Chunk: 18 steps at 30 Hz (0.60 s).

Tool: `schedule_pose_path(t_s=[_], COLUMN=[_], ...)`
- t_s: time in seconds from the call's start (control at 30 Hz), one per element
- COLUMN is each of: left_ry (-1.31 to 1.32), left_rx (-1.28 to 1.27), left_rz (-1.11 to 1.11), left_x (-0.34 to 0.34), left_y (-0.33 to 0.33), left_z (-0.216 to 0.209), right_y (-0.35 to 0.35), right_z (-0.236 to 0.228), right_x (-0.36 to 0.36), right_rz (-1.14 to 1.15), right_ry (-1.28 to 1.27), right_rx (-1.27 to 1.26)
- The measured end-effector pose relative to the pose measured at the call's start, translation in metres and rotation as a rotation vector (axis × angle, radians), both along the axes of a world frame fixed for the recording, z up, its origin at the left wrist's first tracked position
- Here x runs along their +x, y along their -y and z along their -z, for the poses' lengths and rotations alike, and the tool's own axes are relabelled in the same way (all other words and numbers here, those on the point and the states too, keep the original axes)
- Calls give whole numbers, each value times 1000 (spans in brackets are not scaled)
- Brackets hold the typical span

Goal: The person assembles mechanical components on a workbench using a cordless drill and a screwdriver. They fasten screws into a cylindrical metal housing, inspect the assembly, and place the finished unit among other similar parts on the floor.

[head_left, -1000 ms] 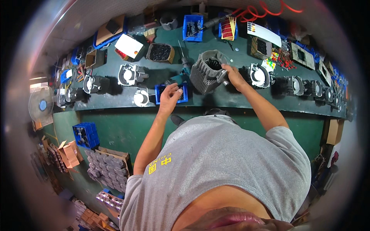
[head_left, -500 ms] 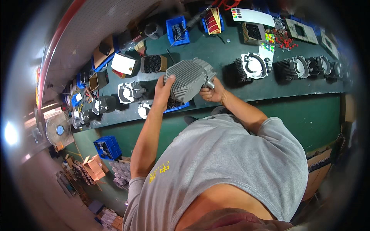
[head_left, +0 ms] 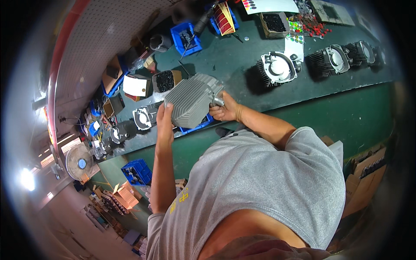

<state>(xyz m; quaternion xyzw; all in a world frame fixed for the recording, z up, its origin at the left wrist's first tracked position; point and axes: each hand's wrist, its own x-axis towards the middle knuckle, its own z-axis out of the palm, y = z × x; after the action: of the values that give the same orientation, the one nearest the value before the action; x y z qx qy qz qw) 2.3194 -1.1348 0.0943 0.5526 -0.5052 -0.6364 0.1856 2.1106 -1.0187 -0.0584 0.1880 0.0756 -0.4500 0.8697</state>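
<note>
Above the near edge of the green workbench (head_left: 236, 82) I hold a large grey finned metal housing (head_left: 188, 103), tilted, with its ribs facing up. My left hand (head_left: 164, 123) is closed on its left side, the thumb lying along the ribs. At its right end my right hand (head_left: 226, 109) is closed by a short silvery cylindrical fitting (head_left: 218, 101); the fingers curl below it and are partly hidden. Beneath the housing, a blue bin (head_left: 200, 126) of dark small parts shows only in part. Left of my left hand lies a similar housing with a white round face (head_left: 142, 118).
More finned housings (head_left: 278, 69) stand in a row to the right. Along the back are a box of black parts (head_left: 166, 81), a blue bin (head_left: 186, 40), a rod-like tool (head_left: 203, 21) and red-tipped parts (head_left: 314, 28). A fan (head_left: 80, 162) stands beyond the bench's left end.
Both hands and the housing have moved left and slightly nearer to me. The whole view has also turned and shifted. The hold on the housing looks the same.
</note>
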Motion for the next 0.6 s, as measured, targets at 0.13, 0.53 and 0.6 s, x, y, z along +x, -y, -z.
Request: schedule_pose_path(t_s=[0.13,0.53,0.6], left_ry=[-85,-78,-168], left_rx=[15,51,32], left_rz=[-87,-133,-116], left_x=[17,17,27], left_y=[-13,-25,-25], left_z=[8,7,16], right_y=[0,0,2], right_z=[4,7,9], right_x=[5,5,4], right_rz=[-47,-71,-92], right_ry=[-83,-74,-81], right_rx=[-58,1,-56])
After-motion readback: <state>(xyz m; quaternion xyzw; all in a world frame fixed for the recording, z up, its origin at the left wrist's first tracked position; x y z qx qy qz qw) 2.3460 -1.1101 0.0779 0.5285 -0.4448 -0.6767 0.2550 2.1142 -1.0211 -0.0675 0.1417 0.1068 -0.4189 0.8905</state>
